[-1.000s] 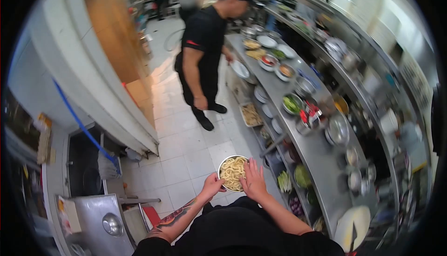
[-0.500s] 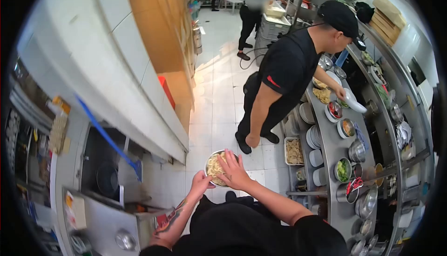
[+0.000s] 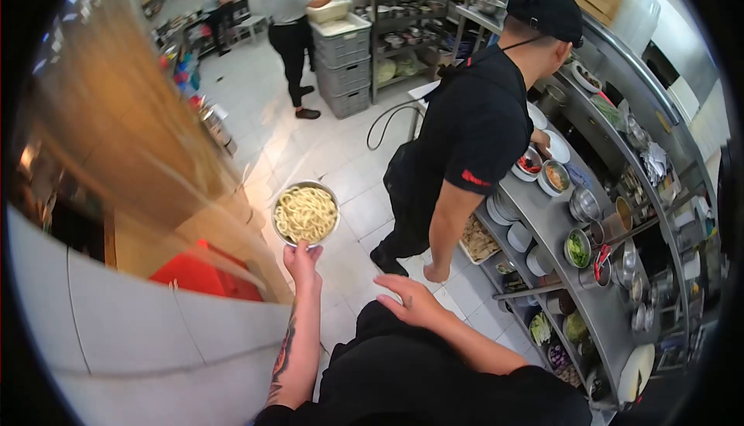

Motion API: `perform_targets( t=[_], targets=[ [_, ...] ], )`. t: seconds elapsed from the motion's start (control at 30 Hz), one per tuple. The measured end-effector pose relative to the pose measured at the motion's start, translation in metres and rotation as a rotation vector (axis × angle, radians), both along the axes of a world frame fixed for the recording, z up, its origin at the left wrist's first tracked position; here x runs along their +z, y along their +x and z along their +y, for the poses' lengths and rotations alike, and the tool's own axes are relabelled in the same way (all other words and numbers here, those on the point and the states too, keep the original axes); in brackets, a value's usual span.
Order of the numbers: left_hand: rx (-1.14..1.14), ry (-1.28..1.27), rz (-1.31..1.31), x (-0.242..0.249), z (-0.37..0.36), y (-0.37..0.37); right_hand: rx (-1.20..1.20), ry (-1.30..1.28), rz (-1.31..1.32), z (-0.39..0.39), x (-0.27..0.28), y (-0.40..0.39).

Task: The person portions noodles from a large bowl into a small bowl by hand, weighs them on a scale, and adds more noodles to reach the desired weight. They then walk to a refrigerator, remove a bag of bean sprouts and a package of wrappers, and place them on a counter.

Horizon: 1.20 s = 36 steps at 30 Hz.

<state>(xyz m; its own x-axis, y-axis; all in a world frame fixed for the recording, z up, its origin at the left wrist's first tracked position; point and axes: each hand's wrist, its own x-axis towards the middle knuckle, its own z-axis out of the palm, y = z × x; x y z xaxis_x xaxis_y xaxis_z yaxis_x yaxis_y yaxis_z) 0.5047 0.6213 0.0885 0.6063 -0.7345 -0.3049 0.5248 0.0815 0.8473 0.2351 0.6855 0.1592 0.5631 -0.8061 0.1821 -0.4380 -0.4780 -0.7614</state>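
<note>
A round metal bowl (image 3: 336, 228) full of thick pale noodles (image 3: 306, 210) is held out ahead of me, above the tiled floor. My left hand (image 3: 302, 259) grips its near rim, with the thumb over the edge and the other fingers mostly hidden beneath. In front of my body, my right hand (image 3: 411, 300) hovers apart from the bowl with its fingers extended and nothing in them.
A co-worker in black (image 3: 480, 116) stands close on my right, at a steel counter (image 3: 558, 286) crowded with bowls and plates. On the left are a tiled wall end (image 3: 132, 317) and a red container (image 3: 205, 271). Grey crates (image 3: 341, 73) and more people stand farther back.
The bowl has moved forward and left in my left hand. My right hand has come off the noodles and drawn back. My view has shifted, and the co-worker's far hand is now among the plates.
</note>
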Motion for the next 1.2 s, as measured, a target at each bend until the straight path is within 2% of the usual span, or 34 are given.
perform_targets(
  t=[0.07,0.17,0.2,0.27,0.3,0.37,0.47,0.53,0.67,0.8,0.87,0.93,1.0,1.1,1.2],
  targets=[
    [-0.023,-0.024,0.023,0.015,-0.067,0.014,-0.087,0.069,0.049,-0.022,0.002,0.009],
    [0.078,-0.063,0.079,0.016,-0.165,0.035,-0.139,0.183,-0.034,-0.076,-0.018,0.041],
    [0.107,-0.089,0.095,0.018,-0.195,0.040,-0.104,0.213,0.013,-0.099,-0.025,0.052],
    [0.177,-0.083,0.125,0.018,-0.250,0.054,0.016,0.077,0.185,-0.147,-0.031,0.078],
    [0.191,-0.090,0.123,0.018,-0.274,0.061,-0.012,0.093,0.179,-0.165,-0.027,0.090],
    [0.196,-0.100,0.123,0.020,-0.315,0.078,0.086,0.166,0.165,-0.205,0.003,0.111],
    [0.225,-0.054,0.057,0.019,-0.378,0.101,-0.005,0.057,0.030,-0.251,0.016,0.140],
    [0.195,-0.037,0.028,0.013,-0.424,0.116,-0.050,0.090,-0.002,-0.281,0.020,0.151],
    [-0.002,-0.023,-0.104,-0.011,-0.503,0.144,-0.209,0.160,0.063,-0.331,0.002,0.165],
    [-0.259,-0.039,-0.191,-0.005,-0.588,0.170,-0.392,0.207,0.000,-0.381,-0.008,0.184],
    [-0.538,0.008,-0.220,-0.003,-0.620,0.177,-0.488,0.394,-0.027,-0.405,0.006,0.195],
    [-0.679,0.011,-0.216,-0.001,-0.647,0.176,-0.541,0.403,-0.055,-0.430,0.013,0.202],
    [-0.922,0.009,-0.162,-0.003,-0.674,0.171,-0.647,0.369,-0.077,-0.454,0.015,0.204],
    [-1.055,0.056,-0.119,0.013,-0.703,0.143,-0.810,0.322,-0.114,-0.487,0.025,0.203],
    [-1.174,0.100,-0.088,0.008,-0.746,0.122,-0.940,0.352,-0.173,-0.526,0.021,0.188]
  ],
)
